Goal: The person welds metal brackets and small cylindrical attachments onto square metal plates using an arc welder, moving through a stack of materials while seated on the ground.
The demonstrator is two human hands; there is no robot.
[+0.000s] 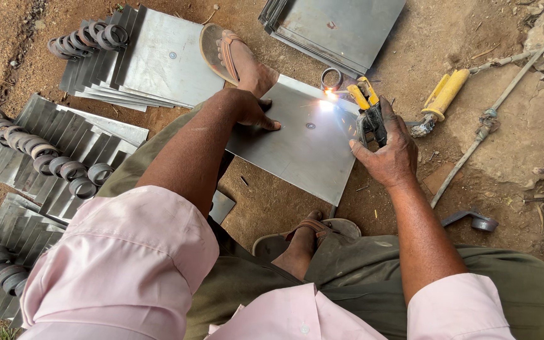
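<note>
A square steel plate (297, 141) lay on the dirt ground (410, 50). The left hand (253, 110) pressed flat on the plate's near-left part. The right hand (388, 151) had its grip closed around a yellow-handled welding holder (368, 110) at the plate's right edge, sparks (328, 96) flaring beside a small steel ring (332, 78) at the plate's far corner.

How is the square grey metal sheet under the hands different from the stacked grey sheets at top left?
The square grey metal sheet lies alone, pressed flat by the left hand; the stacked grey sheets are fanned in a pile, untouched. A bright spark burns at the single sheet's edge, where the right hand holds a yellow-handled tool; the stack shows none. Both are flat grey metal with a small centre hole.
</note>
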